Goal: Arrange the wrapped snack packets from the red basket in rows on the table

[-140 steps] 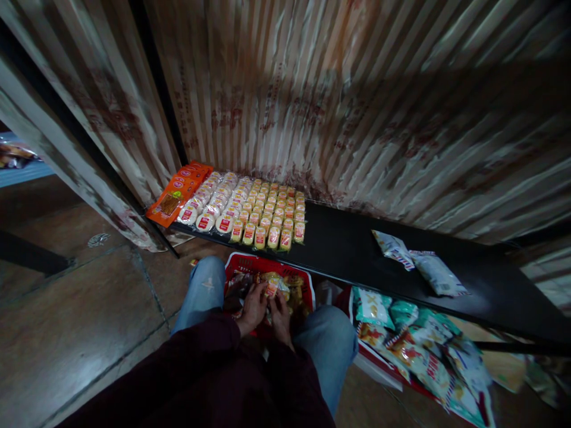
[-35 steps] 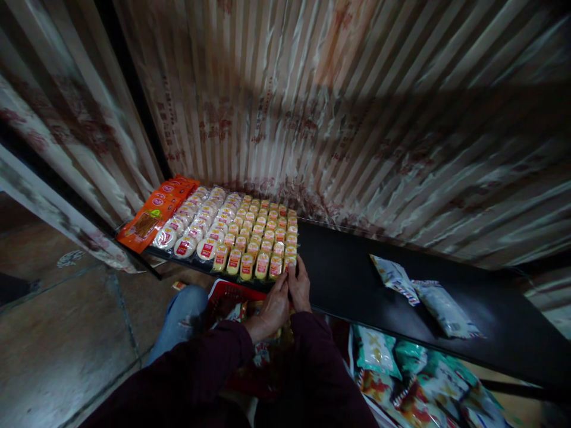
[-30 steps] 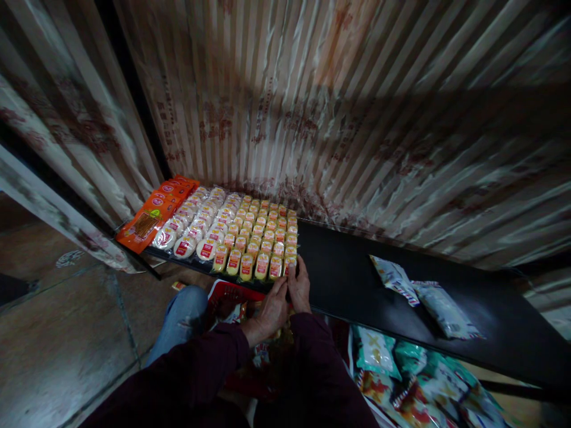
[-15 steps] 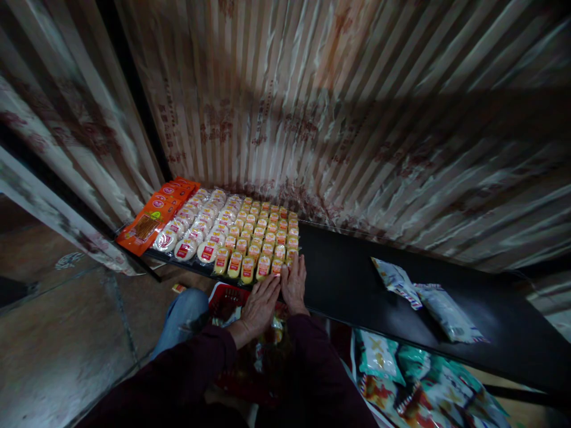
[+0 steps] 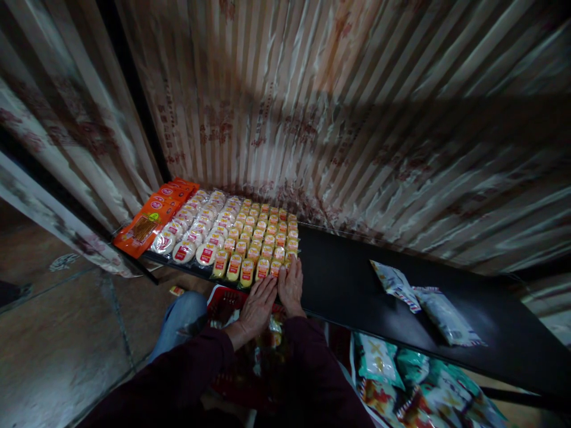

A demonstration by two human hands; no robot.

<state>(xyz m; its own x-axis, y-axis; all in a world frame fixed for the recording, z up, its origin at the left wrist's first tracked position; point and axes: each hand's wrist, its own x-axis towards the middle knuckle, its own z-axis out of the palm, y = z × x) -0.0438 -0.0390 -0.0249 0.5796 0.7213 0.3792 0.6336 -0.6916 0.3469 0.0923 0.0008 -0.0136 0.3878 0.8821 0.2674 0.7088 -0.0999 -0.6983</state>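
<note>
Rows of small wrapped yellow cakes (image 5: 247, 272) with red labels stand on the black shelf (image 5: 332, 273). My left hand (image 5: 256, 308) rests against the front of these rows near their right end, its fingers stretched out. Beside it, my right hand (image 5: 291, 289) is flat with fingers extended, touching the front right corner of the rows. The cakes right behind my fingertips are partly hidden. Left of the yellow cakes lie rows of round white wrapped cakes (image 5: 183, 252). Below my hands is a red basket (image 5: 217, 297) with wrapped items, partly covered by my arms.
Orange flat packets (image 5: 145, 229) lie at the shelf's left end. Two white-blue bags (image 5: 448, 318) lie on its right part. Under the shelf, a container holds several green snack bags (image 5: 379, 359). A pleated curtain (image 5: 276, 107) hangs behind; a small packet (image 5: 176, 290) is on the floor.
The view has shifted very slightly. Both hands stay at the front right corner of the yellow cakes, with the right hand a touch lower and further left in the picture.
</note>
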